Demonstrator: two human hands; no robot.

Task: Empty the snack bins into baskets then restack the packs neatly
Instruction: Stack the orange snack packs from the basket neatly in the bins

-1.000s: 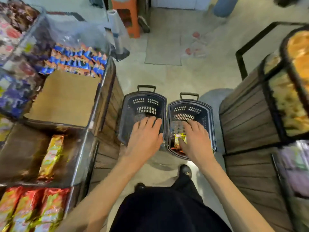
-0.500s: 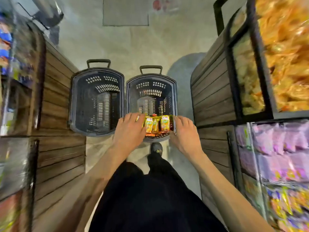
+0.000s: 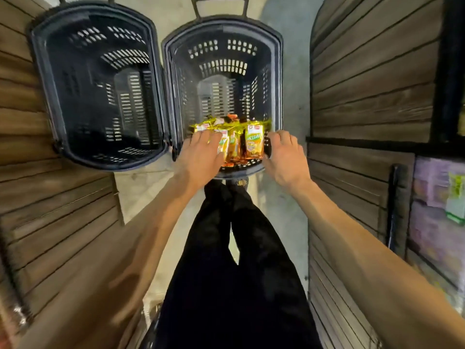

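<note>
Snack packs [image 3: 254,139] at the basket's [image 3: 226,26] near edge: left hand [image 3: 201,157] flat, fingers spread, presses them; right hand [image 3: 285,157] flanks, grip indiscernible, apparently squaring the row.

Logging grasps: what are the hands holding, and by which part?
The row of snack packs, squeezed between both hands: left hand over its left end, right hand against its right end.

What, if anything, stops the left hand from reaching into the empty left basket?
Probably nothing, so yes. The left hand rests on the snack packs in the right basket; the left basket stands open just beside it, nothing covering its mouth.
</note>
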